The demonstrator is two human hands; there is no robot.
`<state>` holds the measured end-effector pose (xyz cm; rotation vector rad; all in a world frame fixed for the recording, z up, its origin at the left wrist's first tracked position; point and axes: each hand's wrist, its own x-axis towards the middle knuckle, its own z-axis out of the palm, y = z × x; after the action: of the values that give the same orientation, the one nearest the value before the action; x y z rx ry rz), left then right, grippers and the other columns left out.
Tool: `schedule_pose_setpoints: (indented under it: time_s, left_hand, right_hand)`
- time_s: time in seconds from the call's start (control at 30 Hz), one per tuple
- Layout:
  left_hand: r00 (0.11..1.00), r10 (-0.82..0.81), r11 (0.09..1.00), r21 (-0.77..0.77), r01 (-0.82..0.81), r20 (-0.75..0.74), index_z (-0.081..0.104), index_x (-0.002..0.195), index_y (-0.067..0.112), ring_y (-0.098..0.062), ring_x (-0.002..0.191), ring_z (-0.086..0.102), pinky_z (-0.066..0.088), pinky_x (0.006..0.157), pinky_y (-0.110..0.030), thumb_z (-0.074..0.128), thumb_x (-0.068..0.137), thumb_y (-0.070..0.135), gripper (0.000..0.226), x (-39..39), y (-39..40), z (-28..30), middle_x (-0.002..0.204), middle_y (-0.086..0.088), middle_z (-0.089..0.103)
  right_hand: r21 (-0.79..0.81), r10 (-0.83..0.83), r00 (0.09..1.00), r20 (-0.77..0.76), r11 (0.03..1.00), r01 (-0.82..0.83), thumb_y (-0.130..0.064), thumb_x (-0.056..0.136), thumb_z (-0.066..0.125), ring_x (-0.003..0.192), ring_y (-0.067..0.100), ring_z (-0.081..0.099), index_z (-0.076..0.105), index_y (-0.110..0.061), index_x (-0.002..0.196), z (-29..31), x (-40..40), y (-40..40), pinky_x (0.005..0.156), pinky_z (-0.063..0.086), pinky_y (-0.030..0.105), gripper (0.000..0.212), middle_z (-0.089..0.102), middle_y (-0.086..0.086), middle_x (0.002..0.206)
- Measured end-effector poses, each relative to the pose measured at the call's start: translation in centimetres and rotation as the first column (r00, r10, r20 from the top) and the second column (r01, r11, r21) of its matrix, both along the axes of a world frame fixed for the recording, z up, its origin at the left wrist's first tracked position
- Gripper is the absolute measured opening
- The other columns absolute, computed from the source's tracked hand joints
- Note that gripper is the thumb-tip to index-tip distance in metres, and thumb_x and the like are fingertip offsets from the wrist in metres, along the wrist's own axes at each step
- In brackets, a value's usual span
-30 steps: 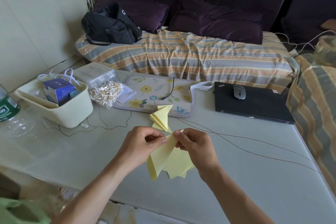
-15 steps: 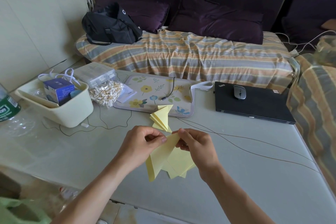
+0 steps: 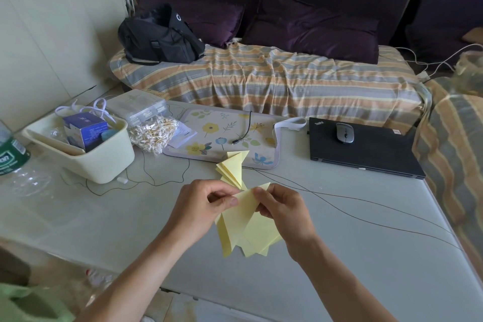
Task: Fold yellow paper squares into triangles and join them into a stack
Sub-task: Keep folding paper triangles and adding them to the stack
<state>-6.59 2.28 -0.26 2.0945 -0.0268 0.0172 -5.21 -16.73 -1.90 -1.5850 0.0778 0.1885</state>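
A folded yellow paper piece [image 3: 244, 219] hangs above the pale table, held between both hands. My left hand [image 3: 201, 206] pinches its upper left edge with thumb and fingers. My right hand [image 3: 282, 210] pinches the top right corner. Below the hands, several yellow paper points stick out, so more than one folded layer is in the grip. Just behind the hands, a stack of joined yellow triangles [image 3: 232, 168] lies on the table against the floral mat.
A floral mat [image 3: 222, 136] with a cable lies behind the stack. A cream tub [image 3: 104, 162] and a bag of cotton swabs [image 3: 154, 133] stand at the left. A closed black laptop [image 3: 366, 154] carries a mouse [image 3: 345, 133]. Thin wires [image 3: 366, 219] cross the table.
Both hands have kept their grip on the yellow paper; the fingers shifted slightly along its top edge. The stack on the table has not moved.
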Motion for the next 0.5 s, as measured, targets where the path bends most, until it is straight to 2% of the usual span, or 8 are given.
schedule_pose_setpoints:
  time_s: [0.13, 0.3, 0.37, 0.5]
  left_hand:
    - [0.999, -0.018, 1.000, 0.016, 0.018, 0.037, 0.082, 0.103, 0.029, -0.002, 0.087, 0.073, 0.058, 0.083, -0.029, 0.079, 0.088, 0.018, 0.019, -0.08, 0.03, 0.25, 0.089, 0.017, 0.079]
    - [0.999, -0.040, 0.999, 0.010, 0.040, 0.009, 0.082, 0.103, 0.030, -0.005, 0.090, 0.074, 0.059, 0.087, -0.038, 0.079, 0.088, 0.018, 0.020, -0.05, -0.01, 0.29, 0.092, 0.016, 0.079]
    - [0.999, -0.031, 0.999, 0.025, 0.031, -0.012, 0.083, 0.096, 0.030, -0.005, 0.085, 0.074, 0.059, 0.083, -0.033, 0.081, 0.086, 0.017, 0.016, 0.02, 0.01, 0.21, 0.087, 0.015, 0.079]
    - [0.995, 0.009, 0.998, 0.059, -0.003, -0.103, 0.082, 0.084, 0.027, -0.003, 0.076, 0.072, 0.053, 0.074, -0.020, 0.084, 0.082, 0.019, 0.008, -0.11, -0.05, -0.13, 0.077, 0.014, 0.077]
  right_hand:
    - [-0.016, -0.040, 0.999, -0.006, 0.999, 0.040, -0.022, 0.095, 0.069, 0.061, 0.010, 0.055, 0.060, 0.006, 0.078, -0.01, 0.01, -0.01, 0.071, 0.050, 0.026, 0.034, 0.061, 0.000, 0.064]
    - [-0.007, -0.067, 0.998, -0.004, 0.998, 0.066, -0.021, 0.095, 0.068, 0.058, 0.008, 0.053, 0.060, 0.005, 0.078, -0.04, 0.01, -0.01, 0.066, 0.048, 0.020, 0.032, 0.058, -0.002, 0.062]
    - [-0.003, -0.072, 0.997, -0.006, 0.997, 0.072, -0.021, 0.095, 0.068, 0.059, 0.008, 0.053, 0.063, -0.002, 0.075, -0.07, 0.05, -0.02, 0.067, 0.048, 0.021, 0.028, 0.057, -0.004, 0.061]
    - [0.027, -0.105, 0.994, -0.011, 0.994, 0.105, -0.021, 0.095, 0.069, 0.062, 0.008, 0.055, 0.072, -0.004, 0.085, -0.17, 0.17, -0.13, 0.071, 0.051, 0.023, 0.020, 0.061, -0.004, 0.065]
